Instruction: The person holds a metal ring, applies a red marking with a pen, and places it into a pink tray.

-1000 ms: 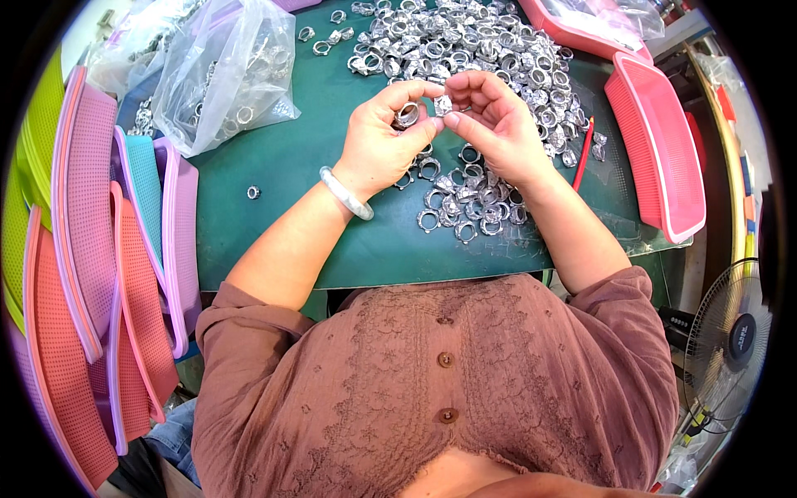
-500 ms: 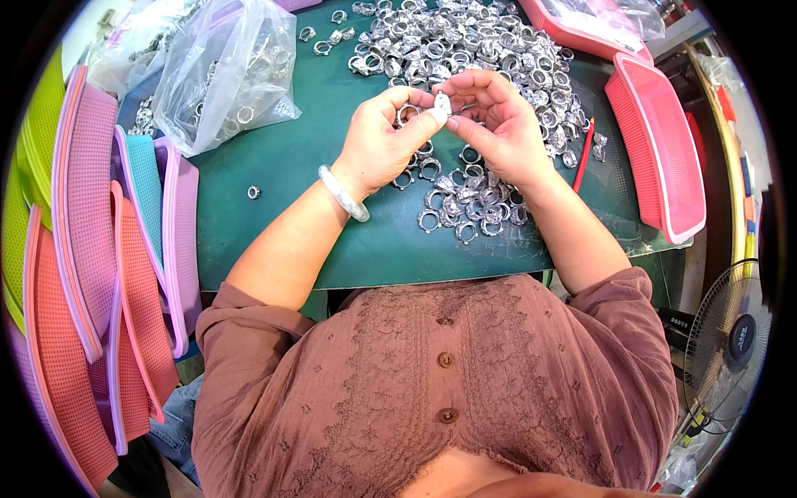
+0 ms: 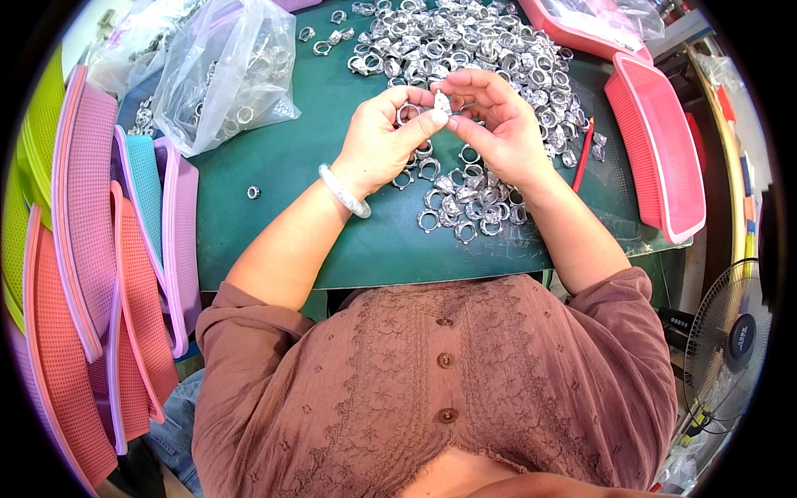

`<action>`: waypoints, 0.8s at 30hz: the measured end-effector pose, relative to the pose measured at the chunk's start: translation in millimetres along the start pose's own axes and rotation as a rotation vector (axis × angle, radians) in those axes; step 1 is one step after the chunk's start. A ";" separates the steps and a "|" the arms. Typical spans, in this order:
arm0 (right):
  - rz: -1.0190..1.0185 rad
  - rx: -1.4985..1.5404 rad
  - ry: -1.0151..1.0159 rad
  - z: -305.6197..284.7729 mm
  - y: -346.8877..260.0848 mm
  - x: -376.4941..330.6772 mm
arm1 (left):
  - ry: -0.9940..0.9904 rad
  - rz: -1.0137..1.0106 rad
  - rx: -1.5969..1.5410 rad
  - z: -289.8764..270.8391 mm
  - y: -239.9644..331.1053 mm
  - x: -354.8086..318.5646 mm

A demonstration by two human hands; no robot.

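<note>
Both hands meet above a green mat (image 3: 290,166). My left hand (image 3: 383,137), with a pale bangle on the wrist, curls around a silver metal ring (image 3: 408,112) and pinches a small silver part (image 3: 442,104) with the thumb. My right hand (image 3: 496,124) grips that same small part from the other side. Under and beyond the hands lies a large heap of silver rings (image 3: 465,50), with more rings (image 3: 465,207) spread near my right wrist.
A clear plastic bag of rings (image 3: 224,75) lies at the left back. A single ring (image 3: 253,192) sits alone on the mat. Stacked coloured mesh trays (image 3: 91,249) stand at the left, pink trays (image 3: 656,141) at the right. A red pencil (image 3: 581,153) lies by the heap, a fan (image 3: 730,340) at lower right.
The hands stay together over the rings. My fingers have shifted slightly on the small part and ring, turning them between the fingertips.
</note>
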State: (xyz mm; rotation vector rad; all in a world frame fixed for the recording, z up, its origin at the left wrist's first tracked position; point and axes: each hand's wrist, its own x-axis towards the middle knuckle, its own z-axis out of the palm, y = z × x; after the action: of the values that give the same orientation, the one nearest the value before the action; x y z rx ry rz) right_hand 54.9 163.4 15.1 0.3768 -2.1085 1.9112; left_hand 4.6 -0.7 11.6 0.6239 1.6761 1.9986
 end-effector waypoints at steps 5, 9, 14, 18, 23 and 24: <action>-0.008 -0.002 -0.002 -0.1 0.4 0.0 | 0.001 -0.006 -0.013 0.2 -0.1 -0.1; -0.006 0.001 0.001 0.1 -1.1 -0.1 | 0.000 -0.009 -0.026 0.5 0.1 0.1; -0.007 0.000 0.000 0.0 -0.8 -0.2 | -0.005 -0.015 -0.039 0.1 -0.2 0.3; -0.002 -0.004 -0.003 -0.2 -1.4 -0.2 | -0.010 0.007 -0.026 -0.4 -1.4 0.6; -0.003 -0.006 -0.011 -0.6 -1.3 -0.4 | 0.007 0.040 0.011 -0.7 -4.1 0.8; 0.001 -0.001 -0.011 -0.3 -1.6 -0.2 | 0.010 0.048 0.028 -1.4 -4.9 1.1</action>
State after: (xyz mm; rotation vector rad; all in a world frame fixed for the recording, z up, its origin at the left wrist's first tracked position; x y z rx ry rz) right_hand 55.7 163.6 16.5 0.3873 -2.1167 1.9127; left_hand 3.2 -0.4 6.7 0.6713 1.7127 2.0174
